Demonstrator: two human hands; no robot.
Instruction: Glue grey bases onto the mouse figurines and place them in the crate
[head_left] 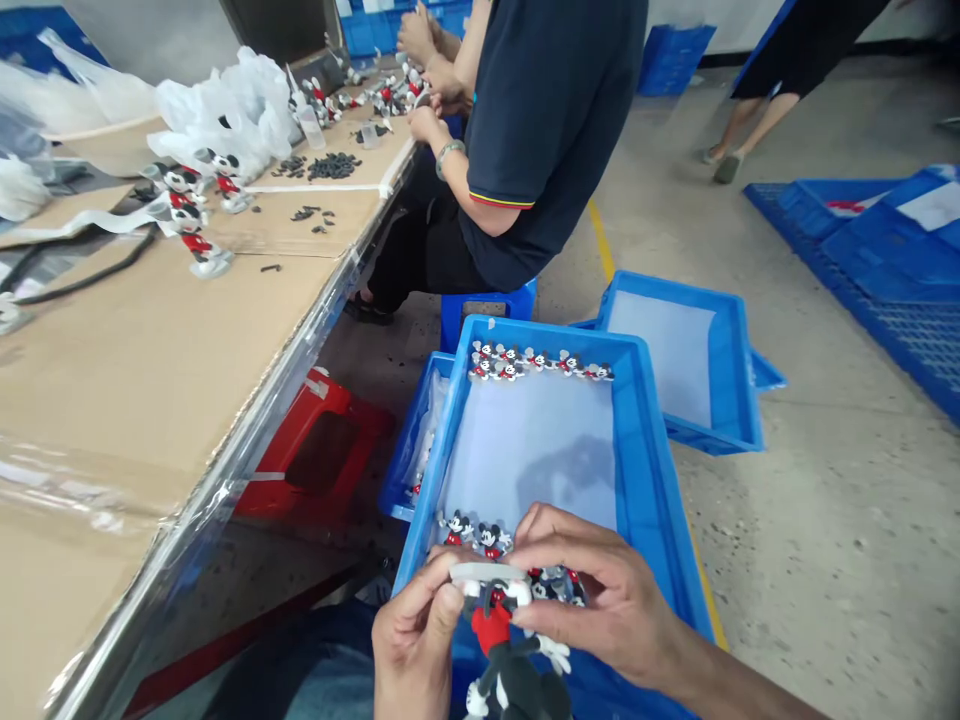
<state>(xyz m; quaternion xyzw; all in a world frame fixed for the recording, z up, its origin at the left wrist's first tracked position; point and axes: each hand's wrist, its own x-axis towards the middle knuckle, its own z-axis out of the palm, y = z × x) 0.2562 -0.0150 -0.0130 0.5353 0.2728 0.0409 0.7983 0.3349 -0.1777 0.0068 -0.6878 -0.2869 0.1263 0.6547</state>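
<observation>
A mouse figurine (504,650) with red shorts, black body and a white round base is held upside down over a blue crate (643,470). My left hand (414,645) grips it from the left. My right hand (600,600) pinches the white base from the right. Several finished figurines (474,534) stand at the crate's near end, and another row of figurines (536,363) lines its far end. The crate has a white liner.
A cardboard-covered table (150,340) runs along the left with figurines (196,215), small black parts (330,166) and plastic bags (225,105). A seated person in a dark shirt (547,130) works there. More blue crates (705,360), a red stool (315,450), concrete floor right.
</observation>
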